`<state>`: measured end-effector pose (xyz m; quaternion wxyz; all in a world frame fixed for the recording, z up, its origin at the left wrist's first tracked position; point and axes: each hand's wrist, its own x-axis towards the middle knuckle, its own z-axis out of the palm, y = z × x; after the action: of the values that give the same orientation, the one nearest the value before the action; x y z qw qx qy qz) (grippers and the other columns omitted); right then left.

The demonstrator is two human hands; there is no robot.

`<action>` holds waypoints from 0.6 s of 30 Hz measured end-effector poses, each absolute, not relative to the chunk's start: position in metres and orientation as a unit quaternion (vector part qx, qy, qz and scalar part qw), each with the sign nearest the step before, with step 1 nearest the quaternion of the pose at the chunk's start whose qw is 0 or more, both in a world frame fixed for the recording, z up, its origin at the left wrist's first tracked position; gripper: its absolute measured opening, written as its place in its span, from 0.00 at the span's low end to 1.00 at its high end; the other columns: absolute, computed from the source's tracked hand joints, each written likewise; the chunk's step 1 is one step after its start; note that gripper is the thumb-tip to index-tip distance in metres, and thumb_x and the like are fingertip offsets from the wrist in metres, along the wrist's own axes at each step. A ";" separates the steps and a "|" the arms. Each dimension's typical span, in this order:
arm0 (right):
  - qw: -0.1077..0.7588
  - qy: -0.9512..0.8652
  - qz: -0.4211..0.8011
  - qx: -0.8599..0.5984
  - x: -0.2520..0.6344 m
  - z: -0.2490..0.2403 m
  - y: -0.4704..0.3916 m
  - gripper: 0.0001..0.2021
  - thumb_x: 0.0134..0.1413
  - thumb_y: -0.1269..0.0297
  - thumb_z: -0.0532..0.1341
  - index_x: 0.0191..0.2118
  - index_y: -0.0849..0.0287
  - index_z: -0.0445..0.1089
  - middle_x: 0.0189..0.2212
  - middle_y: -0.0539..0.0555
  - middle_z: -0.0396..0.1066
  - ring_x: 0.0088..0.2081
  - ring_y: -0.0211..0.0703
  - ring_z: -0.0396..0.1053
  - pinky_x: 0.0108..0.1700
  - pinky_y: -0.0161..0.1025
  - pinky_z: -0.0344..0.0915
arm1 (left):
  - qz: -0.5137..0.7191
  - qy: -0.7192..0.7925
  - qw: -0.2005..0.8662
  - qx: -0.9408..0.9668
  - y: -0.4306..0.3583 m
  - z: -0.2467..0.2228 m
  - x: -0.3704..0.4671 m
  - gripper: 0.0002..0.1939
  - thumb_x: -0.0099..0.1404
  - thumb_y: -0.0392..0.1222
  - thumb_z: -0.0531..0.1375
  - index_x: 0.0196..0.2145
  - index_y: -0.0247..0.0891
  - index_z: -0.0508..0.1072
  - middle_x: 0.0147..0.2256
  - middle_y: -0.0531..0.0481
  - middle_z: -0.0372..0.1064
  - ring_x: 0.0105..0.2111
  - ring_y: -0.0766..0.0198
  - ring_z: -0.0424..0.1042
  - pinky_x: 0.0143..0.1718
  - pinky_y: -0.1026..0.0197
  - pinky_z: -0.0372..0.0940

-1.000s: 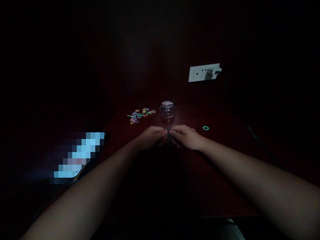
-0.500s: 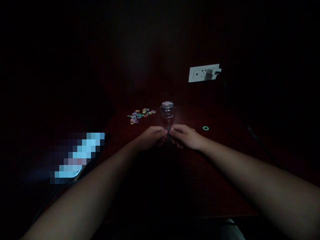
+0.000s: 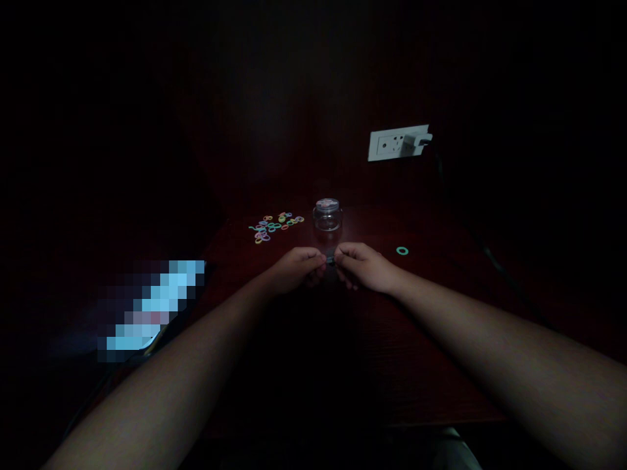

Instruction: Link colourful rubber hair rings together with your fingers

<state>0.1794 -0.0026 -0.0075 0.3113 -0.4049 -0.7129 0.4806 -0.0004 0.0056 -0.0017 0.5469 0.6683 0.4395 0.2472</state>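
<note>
We sat in a very dark room, at a dark red table (image 3: 401,365) whose top showed a faint sheen in the middle and sank into black toward the sides and our end. Behind it rose a dark reddish wall (image 3: 274,117), with a white socket (image 3: 385,145) set in it to the right and a white plug (image 3: 418,140) pushed into its right part. A lit screen (image 3: 161,300), blurred into blocks, glowed at the left side of the table. A thin cable (image 3: 496,262) ran along the right, mostly lost in shadow.

Over the middle of the table, our left hand (image 3: 300,269) and right hand (image 3: 365,267) faced each other, thumbs pressed to fingers, pinching a small dark piece (image 3: 330,260) between them; it was too dim for us to tell what it was. Just beyond our fingertips, a clear jar (image 3: 327,220) stood upright with its lid (image 3: 327,203) on. Left of the jar lay a loose scatter of coloured rings (image 3: 277,226), some overlapping. One green ring (image 3: 398,251) lay flat by itself, right of our right hand.
</note>
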 end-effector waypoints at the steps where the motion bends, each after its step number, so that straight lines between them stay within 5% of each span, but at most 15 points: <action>1: 0.314 -0.709 0.485 -0.404 0.180 -0.008 -0.002 0.07 0.55 0.66 0.50 0.26 0.59 0.57 0.17 0.45 0.63 0.15 0.31 0.61 0.15 0.28 0.55 | 0.247 0.441 0.548 0.667 0.006 -0.002 0.000 0.12 0.61 0.46 0.53 0.28 0.32 0.64 0.23 0.54 0.62 0.20 0.75 0.62 0.20 0.71 0.58; 18: 0.275 -0.753 0.452 -0.391 0.181 -0.006 -0.004 0.08 0.56 0.63 0.51 0.28 0.60 0.59 0.20 0.47 0.65 0.17 0.29 0.60 0.17 0.27 0.55 | 0.232 0.418 0.526 0.703 0.006 -0.003 0.000 0.14 0.60 0.48 0.54 0.28 0.32 0.66 0.24 0.53 0.63 0.21 0.74 0.62 0.21 0.70 0.57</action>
<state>0.1809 -0.0041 -0.0057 0.2749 -0.3908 -0.7534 0.4519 -0.0004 0.0063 -0.0033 0.5262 0.7032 0.4184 0.2315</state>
